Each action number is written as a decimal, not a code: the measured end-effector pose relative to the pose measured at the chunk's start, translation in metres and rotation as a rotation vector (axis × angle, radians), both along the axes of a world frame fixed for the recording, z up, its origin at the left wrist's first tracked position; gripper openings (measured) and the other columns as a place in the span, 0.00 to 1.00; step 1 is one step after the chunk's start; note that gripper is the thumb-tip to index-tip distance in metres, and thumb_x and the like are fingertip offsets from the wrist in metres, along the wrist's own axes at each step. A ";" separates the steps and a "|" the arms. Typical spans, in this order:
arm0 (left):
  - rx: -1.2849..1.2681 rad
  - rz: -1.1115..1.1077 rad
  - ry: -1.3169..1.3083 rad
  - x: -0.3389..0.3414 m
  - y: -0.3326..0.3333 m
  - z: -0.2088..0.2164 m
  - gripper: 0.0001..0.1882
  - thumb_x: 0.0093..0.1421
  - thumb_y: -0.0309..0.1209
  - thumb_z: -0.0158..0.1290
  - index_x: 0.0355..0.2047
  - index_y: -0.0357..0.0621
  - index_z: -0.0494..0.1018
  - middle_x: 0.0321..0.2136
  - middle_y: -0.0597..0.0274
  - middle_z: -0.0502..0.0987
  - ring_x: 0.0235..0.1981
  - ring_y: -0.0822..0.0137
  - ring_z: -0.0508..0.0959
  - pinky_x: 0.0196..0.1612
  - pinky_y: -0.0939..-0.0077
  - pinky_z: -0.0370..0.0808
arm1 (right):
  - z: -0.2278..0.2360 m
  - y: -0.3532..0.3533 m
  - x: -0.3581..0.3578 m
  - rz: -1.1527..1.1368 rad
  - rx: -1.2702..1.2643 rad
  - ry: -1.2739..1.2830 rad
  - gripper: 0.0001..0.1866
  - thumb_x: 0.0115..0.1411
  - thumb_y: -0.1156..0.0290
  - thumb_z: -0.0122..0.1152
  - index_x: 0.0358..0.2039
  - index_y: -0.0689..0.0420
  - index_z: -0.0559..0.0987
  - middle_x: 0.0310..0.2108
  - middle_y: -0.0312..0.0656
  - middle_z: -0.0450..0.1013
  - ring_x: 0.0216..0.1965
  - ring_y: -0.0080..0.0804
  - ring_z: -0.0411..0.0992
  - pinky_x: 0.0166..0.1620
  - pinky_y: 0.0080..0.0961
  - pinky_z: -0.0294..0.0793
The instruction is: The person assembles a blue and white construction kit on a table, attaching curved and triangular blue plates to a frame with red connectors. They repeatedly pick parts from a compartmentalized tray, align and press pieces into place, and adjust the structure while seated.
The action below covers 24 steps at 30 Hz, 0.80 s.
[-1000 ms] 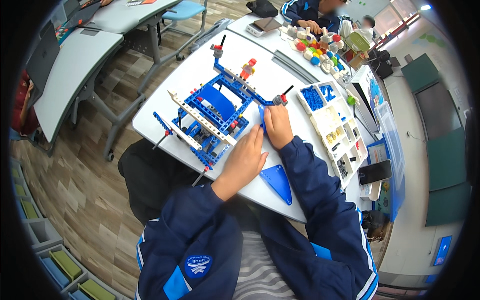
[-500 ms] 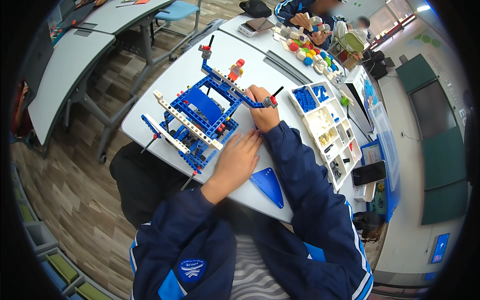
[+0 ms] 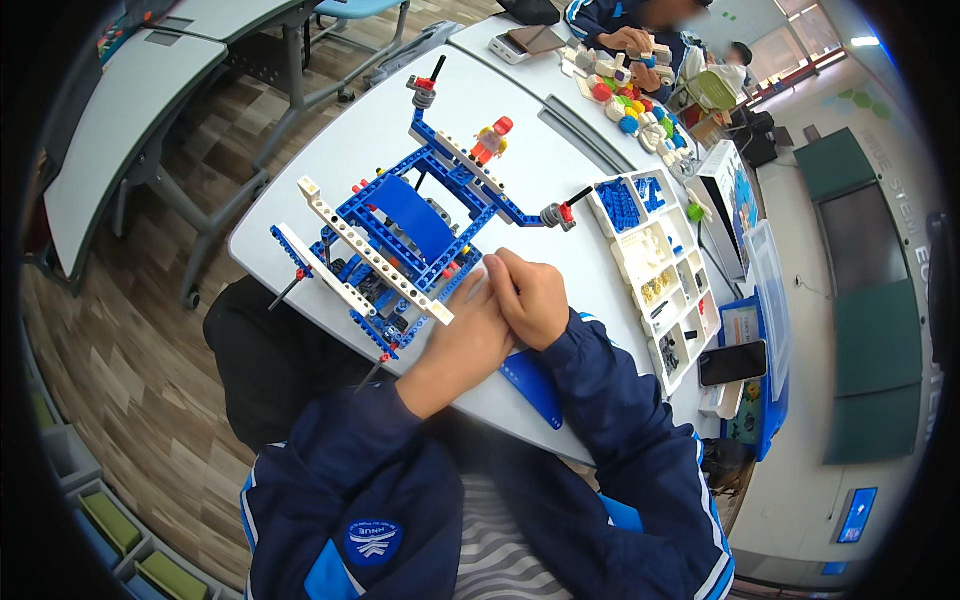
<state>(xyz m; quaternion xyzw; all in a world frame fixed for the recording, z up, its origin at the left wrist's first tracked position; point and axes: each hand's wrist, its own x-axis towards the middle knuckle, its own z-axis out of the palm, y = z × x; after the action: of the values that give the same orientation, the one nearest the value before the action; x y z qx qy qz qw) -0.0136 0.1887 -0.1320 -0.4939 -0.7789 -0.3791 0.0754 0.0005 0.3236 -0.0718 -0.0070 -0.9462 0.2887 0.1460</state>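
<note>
The table (image 3: 590, 270) has a white top, its far edge set against a second table at which another person works over coloured pieces (image 3: 628, 115). Beyond the left edge stands a further desk (image 3: 130, 140) on a plank-patterned floor (image 3: 140, 350); dark green boards (image 3: 875, 310) hang on the wall to the right. Toward the table's right edge lies a white tray (image 3: 640, 230), its compartments carrying blue, white, yellowish, black and red parts. A phone (image 3: 732, 362) rests just beside the tray's near end, close to a blue bin (image 3: 775, 420). The model (image 3: 410, 220), a frame of blue and white beams with a curved blue panel, stands near the left corner, its near side at the near edge; a small figure (image 3: 490, 142) is mounted on its far side. A flat blue plate (image 3: 535, 388) lies at the near edge between the sleeves. The left hand (image 3: 465, 335) is back upward beside the model's near right side; its fingertips are hidden, so its grip cannot be determined. The right hand (image 3: 532, 298) is curled, thumb uppermost, against the left hand's fingers; whether it encloses a part cannot be told.
</note>
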 end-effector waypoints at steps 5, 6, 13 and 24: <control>0.014 0.009 0.061 -0.005 -0.001 0.004 0.19 0.61 0.32 0.55 0.50 0.38 0.74 0.47 0.53 0.77 0.56 0.54 0.73 0.65 0.50 0.61 | -0.009 0.007 -0.041 -0.068 -0.239 -0.151 0.15 0.69 0.63 0.52 0.39 0.61 0.80 0.26 0.57 0.73 0.31 0.56 0.74 0.36 0.43 0.72; 0.001 0.001 0.015 -0.006 -0.002 0.005 0.18 0.61 0.33 0.55 0.50 0.39 0.75 0.47 0.53 0.77 0.56 0.54 0.74 0.66 0.50 0.61 | -0.013 0.008 -0.047 -0.034 -0.264 -0.109 0.15 0.70 0.63 0.52 0.39 0.62 0.80 0.26 0.56 0.74 0.31 0.54 0.75 0.36 0.43 0.72; -0.037 0.133 0.245 0.002 0.003 0.007 0.15 0.62 0.34 0.54 0.45 0.41 0.78 0.47 0.55 0.78 0.59 0.58 0.73 0.69 0.48 0.58 | -0.023 0.013 -0.017 -0.137 -0.312 0.057 0.22 0.75 0.64 0.48 0.27 0.64 0.76 0.18 0.42 0.68 0.22 0.24 0.64 0.28 0.28 0.65; -0.111 0.127 0.235 0.004 0.004 0.002 0.19 0.63 0.38 0.52 0.49 0.39 0.79 0.54 0.53 0.77 0.64 0.58 0.69 0.71 0.47 0.56 | -0.026 0.024 -0.019 -0.066 -0.024 0.112 0.18 0.74 0.64 0.47 0.31 0.61 0.78 0.23 0.45 0.73 0.23 0.36 0.70 0.31 0.31 0.69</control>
<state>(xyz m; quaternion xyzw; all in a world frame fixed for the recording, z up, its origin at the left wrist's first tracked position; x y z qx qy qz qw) -0.0101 0.1923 -0.1301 -0.4882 -0.8140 -0.2697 0.1625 -0.0185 0.3479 -0.0981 -0.0236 -0.9322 0.2952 0.2082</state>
